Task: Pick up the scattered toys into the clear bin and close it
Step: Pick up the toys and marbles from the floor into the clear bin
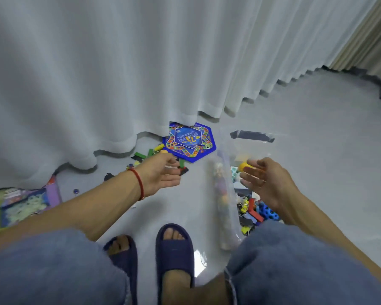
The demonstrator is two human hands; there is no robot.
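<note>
- A flat printed play board (pixel 20 205) is seen at the far left on the floor (pixel 317 172), partly under the curtain (pixel 119 62); it is judged light and stiff, best lifted by an edge.
- The left hand (pixel 163 175) is held over the floor with fingers loosely extended, and nothing can be seen gripped in it.
- Small blocks (pixel 151 154), green, red and yellow, are scattered just beyond that hand; they are judged light, hard and easily pinched singly or scooped several at once.
- A blue hexagonal game board (pixel 190 140) lies flat behind them, its far edge under the curtain; a fingertip under one corner would probably be needed.
- The clear bin (pixel 226 205) stands to the right, already holding mixed toys (pixel 254 213); its thin walls are judged slippery and somewhat flexible.
- The right hand (pixel 266 183) is held over the bin, fingers relaxed and apart; a yellow piece (pixel 245 166) shows by its fingertips, but whether it is held cannot be told.
- What may be the lid (pixel 252 135) lies beyond the bin.
</note>
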